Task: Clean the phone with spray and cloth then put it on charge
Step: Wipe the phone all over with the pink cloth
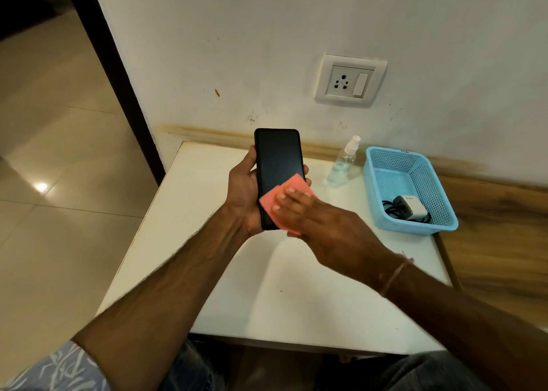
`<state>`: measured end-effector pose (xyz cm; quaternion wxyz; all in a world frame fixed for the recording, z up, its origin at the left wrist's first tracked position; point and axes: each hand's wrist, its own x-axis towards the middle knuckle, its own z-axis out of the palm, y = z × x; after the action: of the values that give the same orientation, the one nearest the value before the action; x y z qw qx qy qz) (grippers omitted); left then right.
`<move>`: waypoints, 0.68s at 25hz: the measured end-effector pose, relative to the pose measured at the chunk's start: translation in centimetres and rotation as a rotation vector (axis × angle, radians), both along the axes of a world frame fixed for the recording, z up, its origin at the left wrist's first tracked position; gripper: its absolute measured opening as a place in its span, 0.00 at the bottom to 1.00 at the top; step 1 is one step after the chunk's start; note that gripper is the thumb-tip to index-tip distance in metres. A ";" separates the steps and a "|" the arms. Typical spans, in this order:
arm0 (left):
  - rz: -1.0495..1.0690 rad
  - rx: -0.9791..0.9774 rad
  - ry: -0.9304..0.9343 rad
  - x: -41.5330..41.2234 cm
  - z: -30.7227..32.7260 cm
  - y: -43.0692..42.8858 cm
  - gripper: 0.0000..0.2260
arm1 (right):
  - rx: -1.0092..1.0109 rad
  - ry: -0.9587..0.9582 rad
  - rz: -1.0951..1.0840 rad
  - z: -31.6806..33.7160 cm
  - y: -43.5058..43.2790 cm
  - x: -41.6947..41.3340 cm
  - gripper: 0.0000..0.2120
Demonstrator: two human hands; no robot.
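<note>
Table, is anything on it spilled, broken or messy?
Nothing is spilled or broken. The spray bottle stands upright and the charger lies in the blue basket. The only odd thing is a brown stain smeared along the wall just above the table.

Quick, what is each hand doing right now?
Left hand: closed, gripping the phone by its edges.
Right hand: open, flat fingers pressing the pink cloth on the phone's screen.
</note>
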<state>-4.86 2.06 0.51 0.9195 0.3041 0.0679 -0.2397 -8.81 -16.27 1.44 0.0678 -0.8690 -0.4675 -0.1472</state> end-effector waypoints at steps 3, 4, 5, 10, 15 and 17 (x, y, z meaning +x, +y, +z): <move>-0.016 0.076 -0.004 0.0 -0.1 -0.3 0.34 | 0.123 0.040 -0.162 0.9 1.1 1.0 0.22; -0.012 0.065 -0.006 0.0 -0.1 -0.3 0.34 | 0.160 0.058 -0.191 0.8 1.9 0.8 0.21; -0.014 0.036 -0.002 -0.1 -0.1 -0.4 0.35 | 0.178 0.076 -0.197 0.5 2.7 0.5 0.22; -0.036 -0.051 -0.013 0.0 -0.5 -0.5 0.36 | 0.028 0.042 -0.032 -1.5 2.0 -2.0 0.25; -0.044 0.005 -0.013 0.2 -0.3 -0.8 0.35 | 0.029 0.002 -0.071 -0.6 -1.4 0.2 0.20; -0.051 0.044 -0.011 0.2 -0.4 -0.9 0.36 | 0.106 0.029 -0.192 -0.1 -0.3 0.8 0.20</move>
<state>-4.63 1.12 0.16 0.9065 0.3273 0.0606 -0.2597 -8.01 -16.61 1.31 0.1059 -0.9071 -0.3725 -0.1651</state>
